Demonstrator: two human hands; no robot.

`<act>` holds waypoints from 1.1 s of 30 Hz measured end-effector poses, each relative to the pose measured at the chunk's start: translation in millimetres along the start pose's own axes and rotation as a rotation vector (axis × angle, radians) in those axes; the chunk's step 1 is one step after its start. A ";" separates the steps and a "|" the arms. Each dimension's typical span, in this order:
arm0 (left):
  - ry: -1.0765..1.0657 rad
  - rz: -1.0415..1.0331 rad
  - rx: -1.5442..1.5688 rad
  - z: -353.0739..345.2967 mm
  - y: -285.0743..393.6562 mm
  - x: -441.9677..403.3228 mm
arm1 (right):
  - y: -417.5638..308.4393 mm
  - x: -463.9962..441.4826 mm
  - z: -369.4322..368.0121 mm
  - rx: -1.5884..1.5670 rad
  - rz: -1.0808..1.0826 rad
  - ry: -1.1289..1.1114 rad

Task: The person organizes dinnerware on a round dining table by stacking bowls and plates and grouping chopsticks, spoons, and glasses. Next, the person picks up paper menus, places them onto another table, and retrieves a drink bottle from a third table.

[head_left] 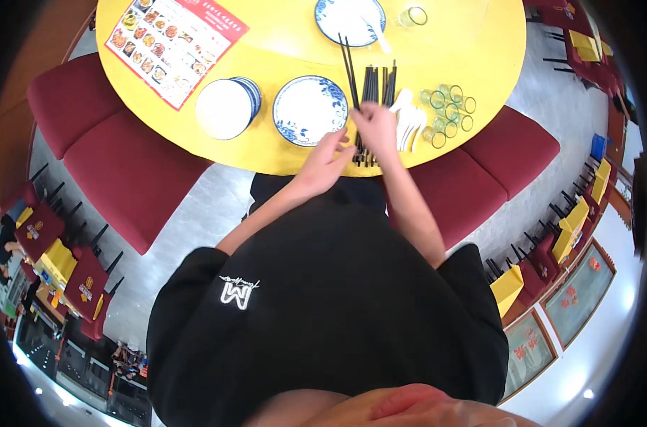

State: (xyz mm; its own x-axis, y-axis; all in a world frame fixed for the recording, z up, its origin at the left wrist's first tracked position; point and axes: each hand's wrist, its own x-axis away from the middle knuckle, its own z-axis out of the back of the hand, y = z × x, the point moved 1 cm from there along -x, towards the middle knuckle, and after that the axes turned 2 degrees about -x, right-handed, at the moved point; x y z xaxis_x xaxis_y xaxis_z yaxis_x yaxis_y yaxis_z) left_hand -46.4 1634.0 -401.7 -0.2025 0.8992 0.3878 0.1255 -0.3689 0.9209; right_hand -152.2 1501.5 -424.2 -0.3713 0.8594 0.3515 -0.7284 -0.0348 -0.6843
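Note:
Black chopsticks stick up from my right hand (375, 128), its fingers closed on the pair (348, 67). More black chopsticks (370, 89) lie in a pile beneath and beside that hand. Near the table's front edge, my left hand (328, 165) has its fingers apart, between the patterned plate (311, 111) and the lower ends of the pile; nothing shows in it. White spoons (407, 122) lie just right of my right hand, and several small glasses (451, 112) stand beyond them.
A stack of plates (225, 109) stands at the left on the yellow table (266, 60), with a menu sheet (170, 46) behind it. Across the table are a plate with a spoon (345, 18) and a glass (413, 17). Red seats (135, 181) flank the table's front.

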 end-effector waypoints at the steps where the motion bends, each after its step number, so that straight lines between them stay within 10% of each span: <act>1: -0.065 0.048 -0.026 -17.0 -7.0 -10.5 | 22.5 19.0 -8.2 -0.067 -0.092 0.008; 14: -0.069 0.090 -0.249 -68.6 -77.0 -45.0 | 78.1 46.2 -20.8 -0.162 -0.321 0.190; 21: -0.096 0.286 -0.098 -46.6 -45.8 -20.7 | 17.8 -102.0 -6.8 -0.128 0.090 0.471; 26: 0.025 0.378 0.231 -14.9 -9.2 -7.2 | 11.3 -169.5 -30.0 -0.085 -0.043 0.141; 28: 0.065 0.336 0.243 -8.5 -4.0 -10.9 | 8.3 -142.1 -33.4 -0.713 -0.182 0.057; 33: 0.037 0.247 0.149 -29.5 -17.6 -37.7 | 31.4 -5.7 -3.9 -1.008 -0.243 0.043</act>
State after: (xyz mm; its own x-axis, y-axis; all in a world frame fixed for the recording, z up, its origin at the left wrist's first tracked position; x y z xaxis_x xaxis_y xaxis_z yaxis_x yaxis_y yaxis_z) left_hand -69.6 1599.7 -431.4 -0.1827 0.7761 0.6035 0.3160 -0.5349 0.7836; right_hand -170.8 1497.5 -450.1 -0.2438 0.8042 0.5420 0.0465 0.5679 -0.8218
